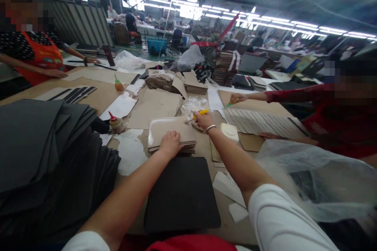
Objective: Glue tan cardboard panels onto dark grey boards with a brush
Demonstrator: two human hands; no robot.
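Observation:
My left hand (170,143) lies on a stack of brown cardboard pieces (165,128), fingers resting on the top sheet. A white, wet-looking strip runs along that sheet's far and left edges. My right hand (204,120) is closed around a yellow-handled brush (201,113), its head at the sheet's far right corner. Just beyond the brush lies crumpled clear plastic (196,105). A cream-coloured container (229,132) stands to the right of my right wrist. Close to me, in front of the cardboard stack, lies a flat black panel or stack (182,196).
Black sheets (38,145) are piled high at left. A red-tipped bottle (117,124) stands beside white paper scraps (129,151). On the right, a co-worker's hand (238,98) holds a green-tipped applicator over strips (259,120). Clear plastic sheeting (321,176) covers the near right. Another co-worker's hands rest far left.

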